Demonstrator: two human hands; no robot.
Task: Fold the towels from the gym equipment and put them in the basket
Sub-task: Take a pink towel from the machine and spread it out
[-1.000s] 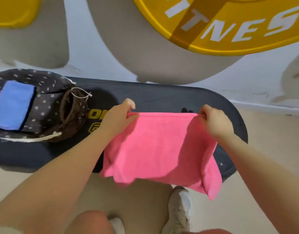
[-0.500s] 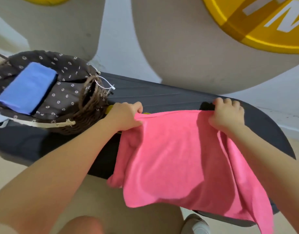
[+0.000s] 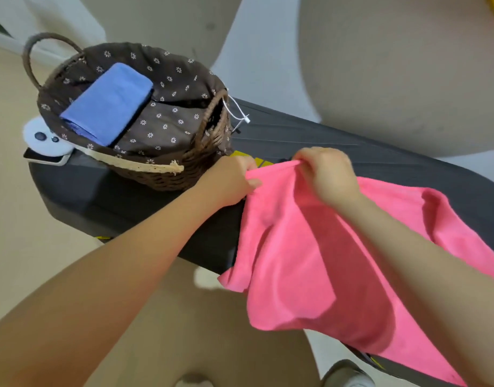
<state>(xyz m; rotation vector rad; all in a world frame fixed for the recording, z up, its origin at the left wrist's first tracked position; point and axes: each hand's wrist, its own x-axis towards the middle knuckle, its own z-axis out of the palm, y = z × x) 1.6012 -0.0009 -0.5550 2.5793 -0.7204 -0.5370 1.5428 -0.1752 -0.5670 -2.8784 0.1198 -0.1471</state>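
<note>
The pink towel (image 3: 318,263) lies half across the dark padded bench (image 3: 351,146), its near part hanging over the bench's front edge toward the floor; its top edge is gathered between both hands, just right of the basket (image 3: 184,169). The left hand (image 3: 229,178) pinches one end of that edge, fingers curled tight on the cloth; the right hand (image 3: 328,174) grips the other end, knuckles up, fingers folded round a bunched ridge of fabric — the two hands sit close together, a short span of towel between them. The basket, wicker with a brown flowered lining, stands on the bench's left end, touching nothing of the pink towel; inside it, on the lining, rests a folded blue towel (image 3: 109,104). A white device (image 3: 42,138) with dark round buttons pokes out from behind the basket at its left side, on the bench's end — what it is I cannot tell. A shoe (image 3: 349,374) shows below the towel's hanging hem.
</note>
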